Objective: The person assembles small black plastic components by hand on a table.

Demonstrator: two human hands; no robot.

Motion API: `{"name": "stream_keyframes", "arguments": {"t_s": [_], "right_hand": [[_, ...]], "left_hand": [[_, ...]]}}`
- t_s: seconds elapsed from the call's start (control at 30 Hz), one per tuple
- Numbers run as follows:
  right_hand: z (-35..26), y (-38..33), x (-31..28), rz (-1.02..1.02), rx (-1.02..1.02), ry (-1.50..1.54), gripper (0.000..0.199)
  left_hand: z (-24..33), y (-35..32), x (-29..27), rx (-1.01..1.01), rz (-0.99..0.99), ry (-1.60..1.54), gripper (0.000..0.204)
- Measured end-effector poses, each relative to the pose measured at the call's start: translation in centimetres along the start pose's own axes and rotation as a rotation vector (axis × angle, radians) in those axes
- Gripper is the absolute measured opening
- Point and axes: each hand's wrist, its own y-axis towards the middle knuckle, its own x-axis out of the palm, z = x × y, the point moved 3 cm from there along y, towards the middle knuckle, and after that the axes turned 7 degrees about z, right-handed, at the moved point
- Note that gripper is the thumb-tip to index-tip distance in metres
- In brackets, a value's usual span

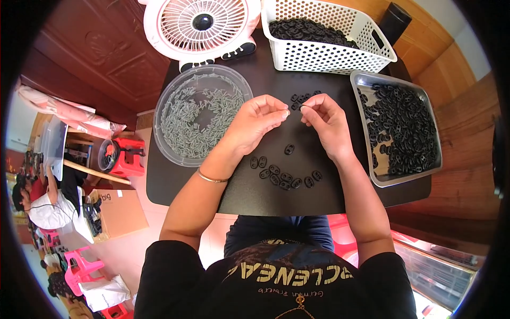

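Dark worktop point(244, 199), and over its middle, left hand point(254, 123) and right hand point(331, 125) pinched tight, anything held too small to tell; black oval pieces point(274, 169) lay loose toward the near edge!

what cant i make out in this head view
1. Head view: what, if anything, the left hand and right hand pinch; fingertips cover it, and it is too small.
2. Head view: how deep the black pieces lie in the white basket; its front wall hides most of the depth.
3. Head view: what the co-worker at left handles; too small, near the fisheye rim.
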Motion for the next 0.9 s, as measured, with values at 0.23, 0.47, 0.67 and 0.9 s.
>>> {"name": "stream_keyframes", "arguments": {"t_s": [0.23,0.47,0.67,0.9], "right_hand": [[-0.59,-0.45,0.96,-0.026,0.022,-0.02,0.01],[-0.09,-0.48,0.98,0.008,0.071,0.037,0.01],[-0.23,-0.5,0.94,0.019,0.068,0.033,0.009],[-0.25,-0.55,1.07,0.018,0.044,0.002,0.008]], "left_hand": [[-0.09,-0.01,0.5,0.034,0.005,-0.1,0.027],[0.05,-0.01,0.47,0.06,0.04,-0.098,0.032],[0.25,-0.03,0.48,0.081,0.041,-0.08,0.032],[0.44,-0.18,0.56,0.11,0.053,-0.037,0.033]]}}
